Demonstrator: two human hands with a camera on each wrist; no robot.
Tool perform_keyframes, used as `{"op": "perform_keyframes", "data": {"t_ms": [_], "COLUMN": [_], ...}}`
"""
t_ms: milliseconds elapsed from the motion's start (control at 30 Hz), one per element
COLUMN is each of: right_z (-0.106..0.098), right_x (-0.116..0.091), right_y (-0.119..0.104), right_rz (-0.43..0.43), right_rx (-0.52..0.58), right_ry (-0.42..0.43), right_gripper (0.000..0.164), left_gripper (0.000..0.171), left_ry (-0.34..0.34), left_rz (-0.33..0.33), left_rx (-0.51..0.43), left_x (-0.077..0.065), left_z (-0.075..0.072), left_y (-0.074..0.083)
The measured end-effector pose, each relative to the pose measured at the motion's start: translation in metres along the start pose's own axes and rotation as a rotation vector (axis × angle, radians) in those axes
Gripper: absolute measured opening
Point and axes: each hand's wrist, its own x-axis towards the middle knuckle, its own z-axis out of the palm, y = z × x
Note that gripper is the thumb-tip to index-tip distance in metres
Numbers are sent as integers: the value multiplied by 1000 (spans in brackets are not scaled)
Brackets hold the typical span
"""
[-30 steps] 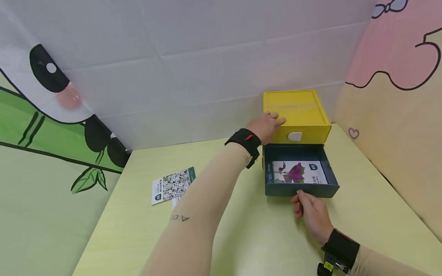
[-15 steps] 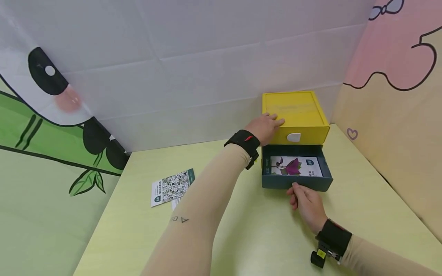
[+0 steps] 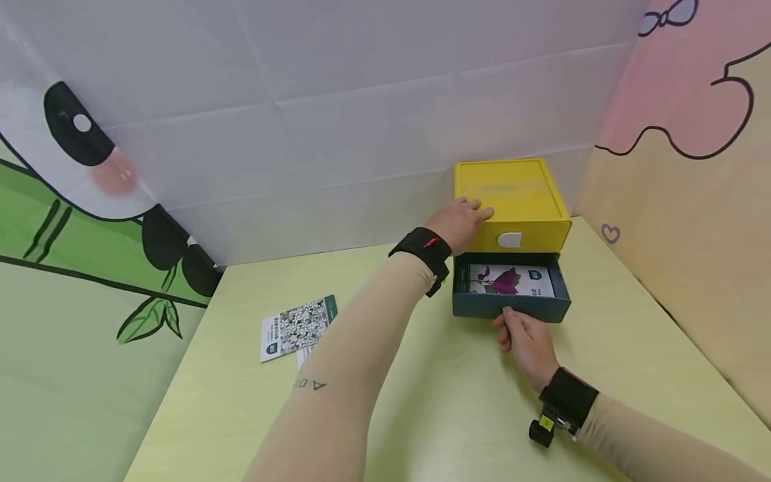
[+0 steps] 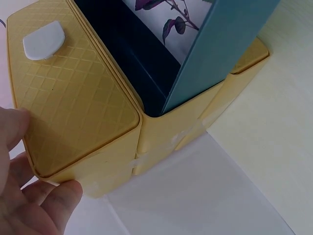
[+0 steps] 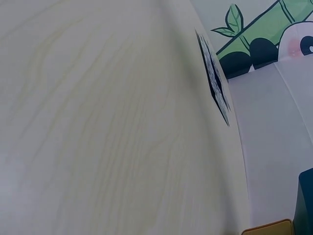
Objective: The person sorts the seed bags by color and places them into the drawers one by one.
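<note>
Pale wood-grain table (image 3: 205, 402); left hand (image 3: 456, 224) grips the yellow drawer unit (image 3: 519, 197) by its corner, probably bracing it, while the right hand (image 3: 529, 345) pinches the teal drawer (image 3: 527, 308) just ahead.

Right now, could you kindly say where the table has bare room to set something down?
On the table, the patch between the left forearm and the right hand is bare; so is the strip between the dark drawer and the right wall. It is crowded at the yellow cabinet, with the left hand on it and the right hand at the drawer.
</note>
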Motion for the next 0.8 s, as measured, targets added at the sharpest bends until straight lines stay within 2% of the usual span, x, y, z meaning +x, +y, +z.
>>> {"op": "perform_keyframes", "data": {"t_ms": [300, 600, 800], "right_z": [1, 0, -3], "right_x": [20, 47, 64], "right_y": [4, 4, 3], "right_rz": [-25, -78, -41], "right_rx": [-31, -77, -75], "right_ry": [27, 66, 50], "right_gripper": [58, 54, 57], "left_gripper": [43, 43, 42], "left_ry": [11, 6, 14], "left_rz": [9, 10, 25], "left_rx": [-5, -10, -3], "left_x": [-2, -4, -3], "left_z": [-1, -1, -1], "left_y": [0, -1, 0]}}
